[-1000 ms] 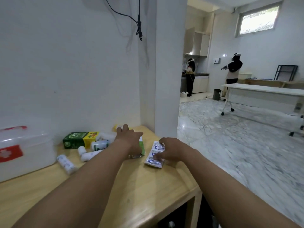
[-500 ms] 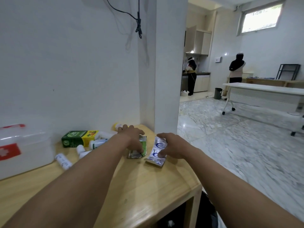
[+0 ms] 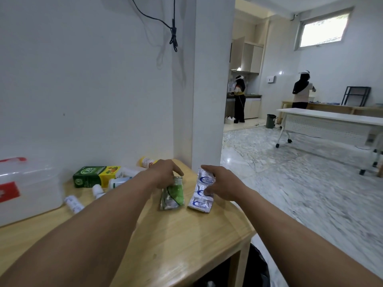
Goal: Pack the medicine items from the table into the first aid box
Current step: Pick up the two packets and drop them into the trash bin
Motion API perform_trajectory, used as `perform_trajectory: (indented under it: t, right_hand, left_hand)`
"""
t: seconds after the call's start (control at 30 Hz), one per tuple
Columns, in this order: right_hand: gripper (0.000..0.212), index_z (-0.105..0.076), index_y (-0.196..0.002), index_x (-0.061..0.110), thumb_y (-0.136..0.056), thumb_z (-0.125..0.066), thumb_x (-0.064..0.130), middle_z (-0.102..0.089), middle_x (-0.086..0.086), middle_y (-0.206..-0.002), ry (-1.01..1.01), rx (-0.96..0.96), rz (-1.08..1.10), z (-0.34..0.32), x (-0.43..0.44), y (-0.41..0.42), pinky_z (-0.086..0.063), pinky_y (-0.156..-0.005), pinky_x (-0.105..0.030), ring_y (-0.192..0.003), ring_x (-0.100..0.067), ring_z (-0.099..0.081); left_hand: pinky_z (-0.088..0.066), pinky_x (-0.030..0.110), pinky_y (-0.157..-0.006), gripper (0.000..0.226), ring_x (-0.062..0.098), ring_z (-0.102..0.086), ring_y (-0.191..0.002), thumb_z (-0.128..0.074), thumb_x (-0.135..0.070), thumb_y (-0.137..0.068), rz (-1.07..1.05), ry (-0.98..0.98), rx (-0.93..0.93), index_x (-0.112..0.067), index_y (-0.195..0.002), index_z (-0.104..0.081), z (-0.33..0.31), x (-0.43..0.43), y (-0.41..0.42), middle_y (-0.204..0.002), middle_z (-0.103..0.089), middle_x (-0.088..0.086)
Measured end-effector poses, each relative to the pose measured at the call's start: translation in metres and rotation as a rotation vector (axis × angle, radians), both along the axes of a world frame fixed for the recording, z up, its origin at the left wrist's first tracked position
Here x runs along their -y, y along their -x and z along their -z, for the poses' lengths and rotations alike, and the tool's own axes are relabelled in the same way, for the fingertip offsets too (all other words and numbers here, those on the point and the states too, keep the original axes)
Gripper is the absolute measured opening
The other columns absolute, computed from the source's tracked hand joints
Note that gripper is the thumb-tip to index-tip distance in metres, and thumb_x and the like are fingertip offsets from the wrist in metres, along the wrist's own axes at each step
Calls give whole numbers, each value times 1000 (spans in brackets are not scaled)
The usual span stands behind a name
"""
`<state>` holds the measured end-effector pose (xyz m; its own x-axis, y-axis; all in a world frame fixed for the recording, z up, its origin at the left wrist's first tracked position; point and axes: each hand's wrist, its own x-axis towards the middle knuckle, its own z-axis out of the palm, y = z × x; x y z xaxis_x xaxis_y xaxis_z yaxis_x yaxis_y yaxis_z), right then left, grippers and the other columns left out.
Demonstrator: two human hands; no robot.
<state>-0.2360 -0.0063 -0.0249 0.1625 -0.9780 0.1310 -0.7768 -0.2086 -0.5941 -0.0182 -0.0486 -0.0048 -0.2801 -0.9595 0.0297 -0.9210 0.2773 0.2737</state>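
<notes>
Now, entry for the desk (image 3: 182, 241) corner:

Change: both strips rise off the wood at their far ends, where a moment ago they lay flat under the palms; by my reading, pick-up is under way and carrying to the box comes next.

Left grip (image 3: 165, 174): fingers curl down over the top edge of the green foil sachet (image 3: 173, 193); pinch closed on it, near end of the sachet still on the desk.

Right grip (image 3: 219, 184): thumb and fingers close on the right edge of the blue-and-silver blister strip (image 3: 202, 191), near end also resting on the wood.

Between the grips: the two strips lie side by side, apart, with bare desk between them.

Left of the left grip: green and yellow carton (image 3: 95, 176), small white bottles (image 3: 120, 181), a bandage roll (image 3: 73, 204), all unpacked.

Behind the left grip: yellow-capped tube (image 3: 147, 162) against the wall.

Far left of both grips: first aid box (image 3: 27, 189), translucent, red cross label; whether its lid is open I cannot tell.

Task standing: early; nothing visibly packed.
</notes>
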Motion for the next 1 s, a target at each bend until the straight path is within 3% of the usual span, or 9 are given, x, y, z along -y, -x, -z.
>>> perform_trajectory:
  t: [0.3, 0.53, 0.8, 0.9, 1.0]
  right_hand:
    - [80, -51, -143, 26, -72, -79, 5, -54, 1, -145, 103, 66, 12, -25, -3, 12, -38, -95, -23, -132, -19, -51]
    - [71, -57, -138, 29, -74, -76, 2, -63, 2, -134, 168, 154, 78, -48, -5, 39, -42, -84, -23, -120, -18, -59]
    - [69, -61, -134, 30, -73, -77, 1, -69, 0, -124, 231, 251, 163, -52, 5, 85, -48, -86, -26, -110, -17, -64]
    - [69, -61, -134, 30, -73, -77, 1, -68, 0, -125, 229, 272, 199, -43, 13, 104, -50, -88, -28, -110, -17, -64]
    - [68, -61, -134, 31, -74, -76, 0, -67, 0, -127, 200, 287, 236, -24, 21, 122, -48, -85, -24, -111, -16, -64]
  left_hand:
    - [-45, 25, -72, 41, 17, -58, -87, -49, 7, -86, 79, 150, -221, -25, -104, -67, -23, -3, 8, -103, -66, 6]
    - [-41, 21, -76, 42, 14, -58, -91, -49, 8, -90, 166, 286, -320, -23, -101, -75, -56, 3, 43, -99, -64, 2]
    - [-53, 33, -90, 41, 20, -64, -97, -56, 11, -86, 225, 301, -488, -20, -102, -77, -59, 23, 92, -108, -71, 4]
    - [-54, 29, -82, 44, 20, -65, -97, -55, 13, -84, 236, 273, -528, -20, -104, -78, -53, 37, 109, -106, -70, 3]
    - [-48, 14, -67, 41, 16, -64, -92, -57, 11, -86, 246, 237, -548, -21, -103, -77, -44, 57, 130, -105, -69, 2]
